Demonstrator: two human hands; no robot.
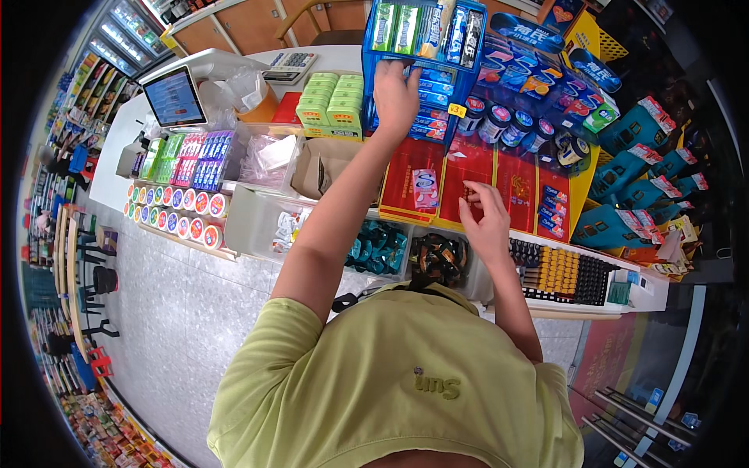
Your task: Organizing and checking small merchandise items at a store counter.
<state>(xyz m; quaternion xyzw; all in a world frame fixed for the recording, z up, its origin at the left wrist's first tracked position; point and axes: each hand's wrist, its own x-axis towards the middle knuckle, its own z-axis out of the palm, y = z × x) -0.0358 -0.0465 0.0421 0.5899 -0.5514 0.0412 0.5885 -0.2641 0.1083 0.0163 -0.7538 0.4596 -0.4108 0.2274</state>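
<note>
My left hand (pixel 397 96) reaches to the blue plastic display rack (pixel 367 76), its fingertips partly hidden inside the compartment below the top tier. Whether those fingers hold anything cannot be seen. Packs of gum or mints (pixel 431 99) lie stacked beside the hand in the lower tiers, and upright sticks of candy (pixel 406 29) fill the top. My right hand (pixel 484 219) hovers above flat red packets (pixel 462 175), fingers apart and nothing in them. A pink candy pack (pixel 425 188) lies on the red packets between my hands. Small blue packs (pixel 552 209) are lined up farther right.
Green boxes (pixel 330 105) and an open cardboard box (pixel 327 167) stand left of the rack. Candy jars (pixel 497 123) stand to its right. Along the counter's near edge are clear bins of wrapped sweets (pixel 377 245). A tablet screen (pixel 174 98) stands at far left.
</note>
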